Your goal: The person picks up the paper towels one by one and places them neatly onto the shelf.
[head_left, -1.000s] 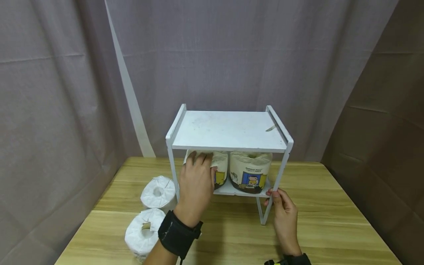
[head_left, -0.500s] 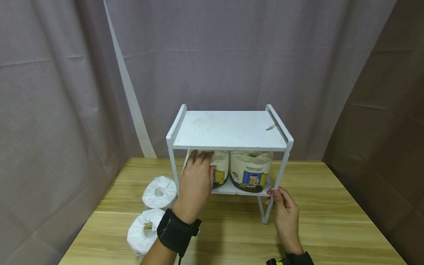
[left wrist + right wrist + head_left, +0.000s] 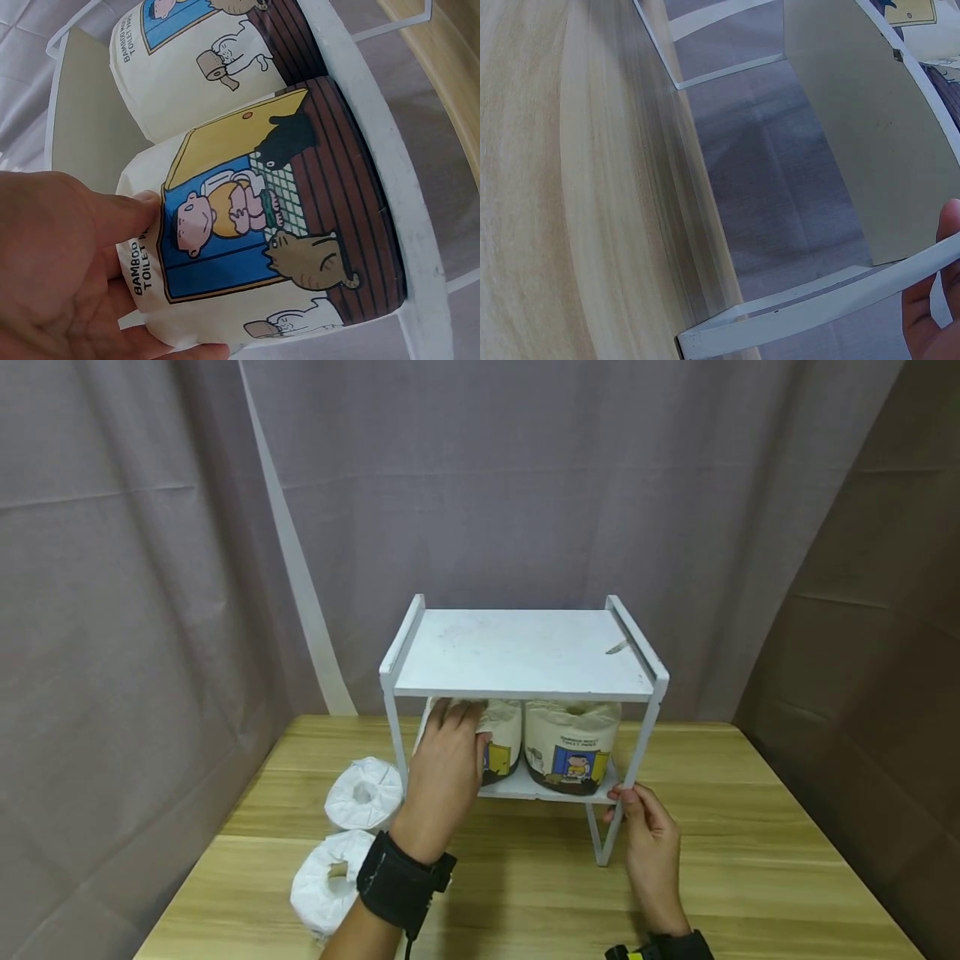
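Toilet roll (image 3: 501, 745) sits partly hidden behind left fingers (image 3: 454, 717).

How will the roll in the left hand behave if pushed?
The roll is probably light and slightly squashy, as its wrapper says "toilet". Standing upright on the lower shelf, its base broad, it should slide before tipping.

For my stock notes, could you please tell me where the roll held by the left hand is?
In the head view, the roll is on the left half of the lower shelf, under the left hand and beside another printed roll.
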Tool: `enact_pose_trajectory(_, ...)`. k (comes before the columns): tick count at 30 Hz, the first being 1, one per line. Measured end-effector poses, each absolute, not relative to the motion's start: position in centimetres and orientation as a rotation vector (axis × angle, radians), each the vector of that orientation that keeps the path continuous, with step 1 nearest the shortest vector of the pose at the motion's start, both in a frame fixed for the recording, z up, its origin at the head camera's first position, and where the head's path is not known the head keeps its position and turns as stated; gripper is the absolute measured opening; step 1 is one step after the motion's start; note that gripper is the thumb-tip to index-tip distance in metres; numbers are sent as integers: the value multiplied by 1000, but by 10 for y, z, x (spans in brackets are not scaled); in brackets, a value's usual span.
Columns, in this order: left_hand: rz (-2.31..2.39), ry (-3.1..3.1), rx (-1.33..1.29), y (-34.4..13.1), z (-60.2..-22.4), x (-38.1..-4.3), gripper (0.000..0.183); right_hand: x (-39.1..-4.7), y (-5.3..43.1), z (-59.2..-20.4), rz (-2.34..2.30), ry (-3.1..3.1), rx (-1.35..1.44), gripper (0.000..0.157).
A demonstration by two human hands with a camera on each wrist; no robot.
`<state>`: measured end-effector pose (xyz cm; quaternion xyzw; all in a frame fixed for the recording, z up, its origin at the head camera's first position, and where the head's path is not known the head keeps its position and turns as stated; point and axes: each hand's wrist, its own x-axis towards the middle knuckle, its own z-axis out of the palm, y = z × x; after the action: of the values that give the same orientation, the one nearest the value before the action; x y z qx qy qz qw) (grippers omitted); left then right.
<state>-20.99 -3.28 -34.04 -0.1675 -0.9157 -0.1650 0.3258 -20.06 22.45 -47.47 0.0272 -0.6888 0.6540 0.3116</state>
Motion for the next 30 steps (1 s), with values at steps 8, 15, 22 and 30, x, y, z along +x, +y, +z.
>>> enact_pose_trajectory(8, -387, -2348, -485, -29, -345, -211, 39, -199, 228, -476, 1738, -1800, 81, 27)
enact_pose_trajectory(15, -419, -2332, -455, -28, -353, -212, 40, -199, 229, -479, 1719, -1812, 65, 27)
enact_pose_trajectory(22, -467, -2289, -425, -29, -358, -211, 42, -199, 227, -480, 1711, -1801, 90, 27)
enact_pose_trajectory(30, -421, -2300, -391, -33, -358, -209, 62, -201, 226, -477, 1725, -1811, 95, 27)
